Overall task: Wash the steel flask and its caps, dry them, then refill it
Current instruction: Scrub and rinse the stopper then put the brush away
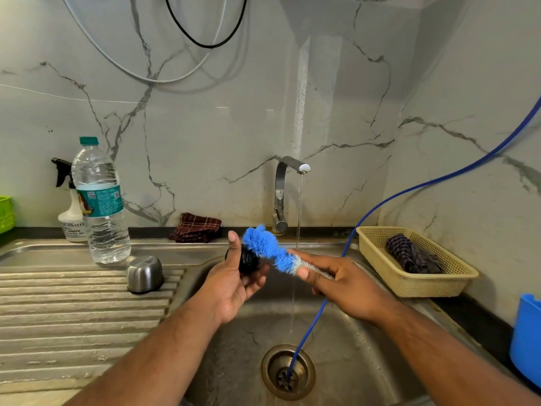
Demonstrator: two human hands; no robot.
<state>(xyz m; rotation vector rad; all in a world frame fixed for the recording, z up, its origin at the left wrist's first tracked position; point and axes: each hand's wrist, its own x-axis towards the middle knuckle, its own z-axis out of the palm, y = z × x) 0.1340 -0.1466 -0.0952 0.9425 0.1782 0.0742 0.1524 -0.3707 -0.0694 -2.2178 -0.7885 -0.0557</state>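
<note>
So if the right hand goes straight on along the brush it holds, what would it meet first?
Probably the black cap held in the left hand; the brush bristles lie across it, though depth is unclear.

A blue brush [268,250] (right hand [342,284]) touches black cap [248,260].

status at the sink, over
Left hand grips small black round cap; right hand grips blue bristle bottle brush against it. Domed steel cap on drainboard. Thin blue hose runs behind right hand; tap running.
</note>
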